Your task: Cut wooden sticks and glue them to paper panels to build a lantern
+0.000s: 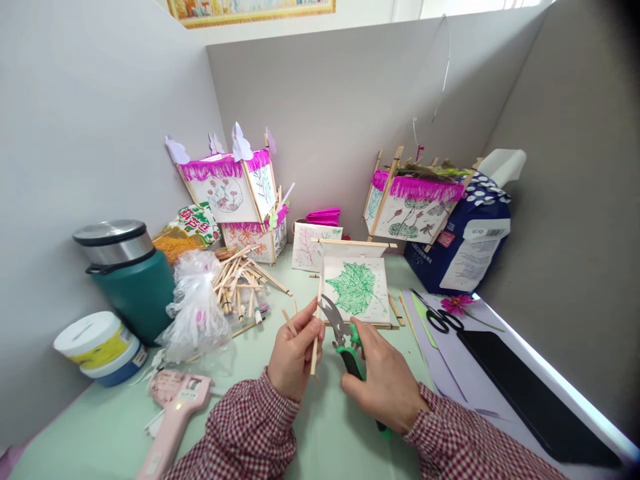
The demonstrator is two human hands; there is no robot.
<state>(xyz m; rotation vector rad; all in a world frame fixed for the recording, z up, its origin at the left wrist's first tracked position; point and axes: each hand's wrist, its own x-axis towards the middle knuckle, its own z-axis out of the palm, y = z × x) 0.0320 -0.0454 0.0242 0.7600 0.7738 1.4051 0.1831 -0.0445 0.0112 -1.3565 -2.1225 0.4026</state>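
Note:
My left hand pinches thin wooden sticks, one of them upright between thumb and fingers. In my right hand are green-handled pruning shears, their curved blades parted beside the upper part of the upright stick. Whether the blades touch the stick I cannot tell. Just behind my hands stands a white panel with a green leaf print, with wooden sticks along its edges.
Loose sticks, a plastic bag, a teal flask and a pink glue gun lie left. Decorated lanterns stand behind. Black scissors, papers and a black phone-like slab are right.

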